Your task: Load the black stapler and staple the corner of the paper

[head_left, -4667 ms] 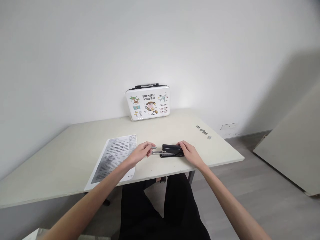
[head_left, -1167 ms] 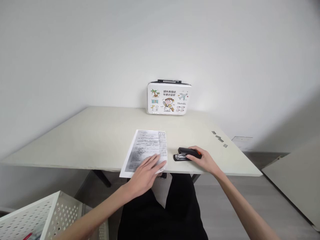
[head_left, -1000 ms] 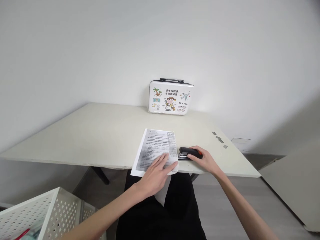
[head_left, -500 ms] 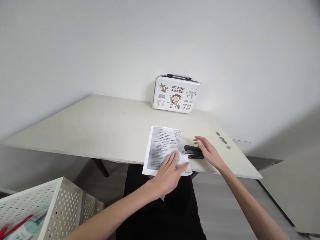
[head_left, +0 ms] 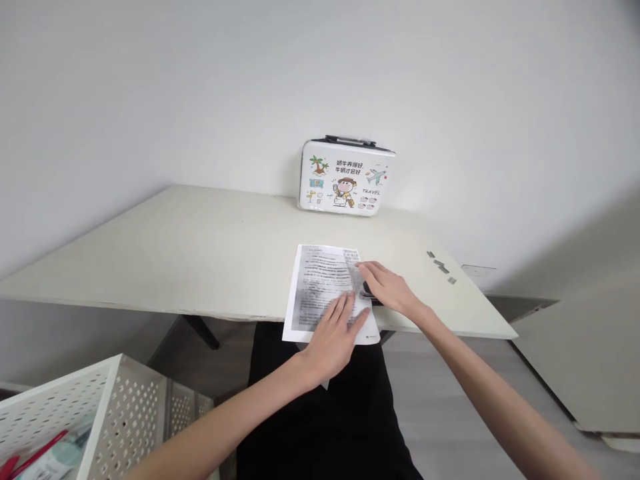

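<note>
A printed sheet of paper lies at the front edge of the table, its lower part sticking out over my lap. My left hand rests flat on its lower right area, fingers spread. At the sheet's right edge a black stapler has its front end on the paper. My right hand is over the stapler from above, fingers curved forward, and hides most of it. Whether the stapler is pressed down cannot be made out.
A white cartoon-printed case stands against the wall at the back of the table. Several small grey strips, looking like staples, lie at the right. A white perforated basket with items inside is at lower left.
My right hand has moved left, from the stapler's rear end to over its top. My left hand stays on the paper. The view has shifted slightly.
</note>
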A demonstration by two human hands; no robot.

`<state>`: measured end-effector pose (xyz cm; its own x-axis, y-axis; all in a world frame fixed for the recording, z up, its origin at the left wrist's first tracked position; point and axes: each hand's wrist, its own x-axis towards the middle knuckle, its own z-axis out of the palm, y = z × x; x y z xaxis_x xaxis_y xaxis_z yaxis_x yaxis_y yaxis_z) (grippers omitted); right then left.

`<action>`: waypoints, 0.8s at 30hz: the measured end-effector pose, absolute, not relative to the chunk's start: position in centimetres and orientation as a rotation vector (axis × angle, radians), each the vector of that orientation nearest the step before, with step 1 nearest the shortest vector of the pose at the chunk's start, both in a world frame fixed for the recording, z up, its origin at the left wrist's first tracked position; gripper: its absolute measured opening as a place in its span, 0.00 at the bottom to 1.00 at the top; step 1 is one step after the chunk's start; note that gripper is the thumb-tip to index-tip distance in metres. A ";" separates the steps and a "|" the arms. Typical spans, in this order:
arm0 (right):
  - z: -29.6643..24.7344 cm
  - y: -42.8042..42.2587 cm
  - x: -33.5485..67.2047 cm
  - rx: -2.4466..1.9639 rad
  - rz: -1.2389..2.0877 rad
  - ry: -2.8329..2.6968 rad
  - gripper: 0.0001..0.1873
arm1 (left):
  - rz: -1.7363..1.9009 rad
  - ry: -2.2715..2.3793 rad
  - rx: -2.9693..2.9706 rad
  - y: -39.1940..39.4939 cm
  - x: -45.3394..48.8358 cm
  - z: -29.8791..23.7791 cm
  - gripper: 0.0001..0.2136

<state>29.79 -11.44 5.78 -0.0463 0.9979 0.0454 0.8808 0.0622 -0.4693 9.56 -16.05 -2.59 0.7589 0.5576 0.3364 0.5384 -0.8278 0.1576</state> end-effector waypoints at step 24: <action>5.8 -11.4 29.7 -1.974 0.414 -2.004 0.27 | 0.537 0.902 2.956 -15.8 10.2 -2.5 0.36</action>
<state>29.66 -11.36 5.80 -0.0133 0.9999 0.0095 0.9143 0.0160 -0.4046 10.17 -15.78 -2.47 0.7759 0.5428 0.3214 0.5413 -0.8345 0.1028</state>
